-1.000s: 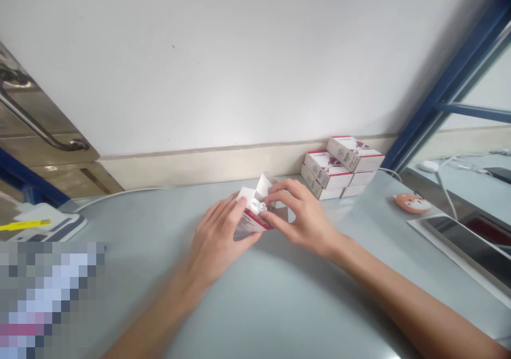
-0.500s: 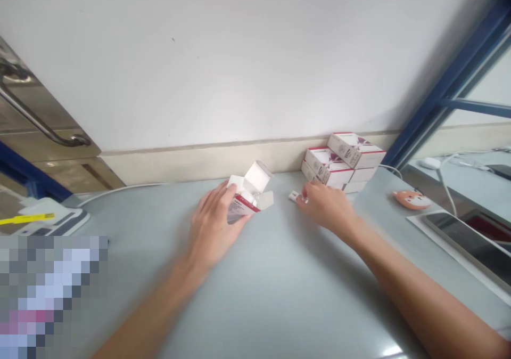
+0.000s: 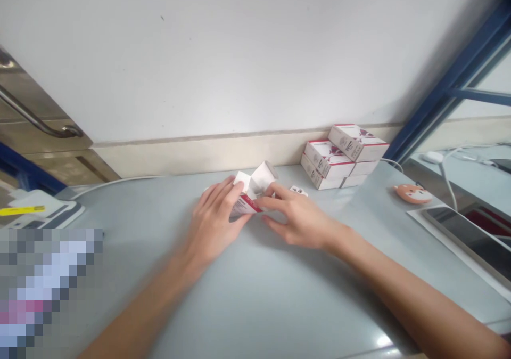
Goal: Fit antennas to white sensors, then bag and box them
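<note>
Gripping an open box (image 3: 244, 206) from its left side, the left hand (image 3: 215, 215) has its fingers over the far side and top edge, thumb low along the near face. Box sits at the middle of the grey table (image 3: 255, 295), toward the wall side, tilted, with the open end facing right; white flaps (image 3: 263, 178) stand up from it. Red band and printed text show on the near face. Whether the base touches the tabletop: cannot tell, hands in the way.

Right hand (image 3: 299, 215) is at the open end, fingers bent to the mouth of the box, thumb lower and a little apart from them, so a narrow gap. Fingertips partly hidden; cannot tell if anything is held between them.

Just beyond the right hand, a small white piece (image 3: 298, 190) with dark marks lies on the table, partly covered by the hand. Farther right, against the wall base, a stack of boxes (image 3: 329, 168): white, red-edged, purple print on top, the upper right one highest.

Right side of table: an orange object (image 3: 413, 194) with white patches, near a dark-screened device (image 3: 467, 236) on a pale sheet. Far left: a white device (image 3: 59, 218) with a yellow strip (image 3: 22, 210), a white cable (image 3: 115, 182) running behind it along the wall side.
</note>
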`<state>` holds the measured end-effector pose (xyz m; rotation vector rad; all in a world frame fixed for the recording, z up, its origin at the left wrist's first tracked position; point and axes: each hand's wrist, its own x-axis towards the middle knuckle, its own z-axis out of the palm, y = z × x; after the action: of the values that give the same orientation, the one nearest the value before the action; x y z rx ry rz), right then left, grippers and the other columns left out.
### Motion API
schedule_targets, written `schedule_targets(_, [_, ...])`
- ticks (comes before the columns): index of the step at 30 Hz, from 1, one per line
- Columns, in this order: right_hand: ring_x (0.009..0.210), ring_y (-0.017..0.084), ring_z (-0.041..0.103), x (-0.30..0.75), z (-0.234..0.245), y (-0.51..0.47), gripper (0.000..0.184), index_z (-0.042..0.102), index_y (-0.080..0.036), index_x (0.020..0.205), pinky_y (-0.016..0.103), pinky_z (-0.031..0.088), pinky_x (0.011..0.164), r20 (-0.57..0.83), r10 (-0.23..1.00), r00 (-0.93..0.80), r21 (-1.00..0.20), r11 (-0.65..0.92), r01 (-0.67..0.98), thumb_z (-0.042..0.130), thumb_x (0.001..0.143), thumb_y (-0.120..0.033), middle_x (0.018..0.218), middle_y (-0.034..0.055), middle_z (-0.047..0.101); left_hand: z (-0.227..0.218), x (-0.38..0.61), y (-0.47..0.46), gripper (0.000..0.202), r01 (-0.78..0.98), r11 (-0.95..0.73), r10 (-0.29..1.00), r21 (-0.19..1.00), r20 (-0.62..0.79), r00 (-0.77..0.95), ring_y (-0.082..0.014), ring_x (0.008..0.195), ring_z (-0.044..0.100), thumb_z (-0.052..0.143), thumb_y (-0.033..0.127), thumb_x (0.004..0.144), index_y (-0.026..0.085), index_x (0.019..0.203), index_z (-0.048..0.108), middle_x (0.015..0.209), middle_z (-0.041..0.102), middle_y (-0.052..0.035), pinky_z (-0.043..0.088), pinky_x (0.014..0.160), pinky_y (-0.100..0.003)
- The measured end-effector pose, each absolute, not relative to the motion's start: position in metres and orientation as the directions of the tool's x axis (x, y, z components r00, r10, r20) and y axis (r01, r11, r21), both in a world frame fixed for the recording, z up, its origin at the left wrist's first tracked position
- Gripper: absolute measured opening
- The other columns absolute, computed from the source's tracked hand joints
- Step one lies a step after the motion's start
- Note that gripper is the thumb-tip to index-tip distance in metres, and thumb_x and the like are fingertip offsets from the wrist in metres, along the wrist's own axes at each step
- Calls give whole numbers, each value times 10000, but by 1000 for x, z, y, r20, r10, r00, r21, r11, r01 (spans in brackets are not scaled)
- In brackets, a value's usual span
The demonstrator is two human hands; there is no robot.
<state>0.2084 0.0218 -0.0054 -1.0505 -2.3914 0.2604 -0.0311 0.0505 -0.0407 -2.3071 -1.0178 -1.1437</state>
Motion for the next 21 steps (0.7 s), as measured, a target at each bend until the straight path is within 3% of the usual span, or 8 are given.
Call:
schedule_targets(6, [828, 146, 648, 212, -20, 34, 132, 677, -267, 1148, 287, 476, 759, 446, 734, -513, -319, 665, 675, 606, 1052, -322, 1194, 55, 665, -37, -30, 50, 657, 740, -672, 475, 31, 784, 399, -320, 1276, 713, 816, 260, 885, 302, 1468, 515, 1366, 742, -103, 584, 1071, -477])
schedule_targets(12, [787, 134, 655, 221, 0, 34, 61, 664, -266, 1018, 269, 482, 735, 465, 764, -448, -480, 643, 597, 641, 1037, -319, 1102, 7, 725, -35, -31, 50, 705, 761, -640, 516, 102, 791, 328, -326, 1267, 711, 854, 310, 852, 309, 1469, 514, 1382, 730, -102, 592, 1052, -475])
schedule_targets(14, [767, 151, 648, 228, 9, 36, 66, 667, -264, 999, 282, 458, 695, 454, 827, -332, -444, 533, 720, 671, 1011, -329, 1053, 6, 734, -35, -32, 50, 754, 767, -627, 543, 139, 783, 302, -325, 1256, 714, 883, 305, 816, 310, 1473, 513, 1400, 720, -98, 588, 1056, -470])
schedule_targets(17, [780, 201, 664, 240, 11, 45, 52, 668, -251, 989, 314, 395, 644, 398, 912, -104, -280, 229, 932, 640, 1001, -293, 1048, 41, 750, -36, -32, 51, 776, 773, -612, 559, 167, 783, 273, -322, 1241, 719, 894, 294, 796, 317, 1471, 513, 1401, 721, -88, 585, 1055, -467])
schedule_targets(21, [826, 270, 702, 252, -5, 56, 135, 679, -218, 1026, 338, 367, 629, 221, 973, 61, -145, -29, 989, 546, 1012, -237, 1003, 121, 766, -37, -32, 49, 742, 771, -619, 547, 151, 787, 285, -319, 1259, 710, 872, 280, 816, 324, 1465, 513, 1389, 727, -85, 578, 1064, -464])
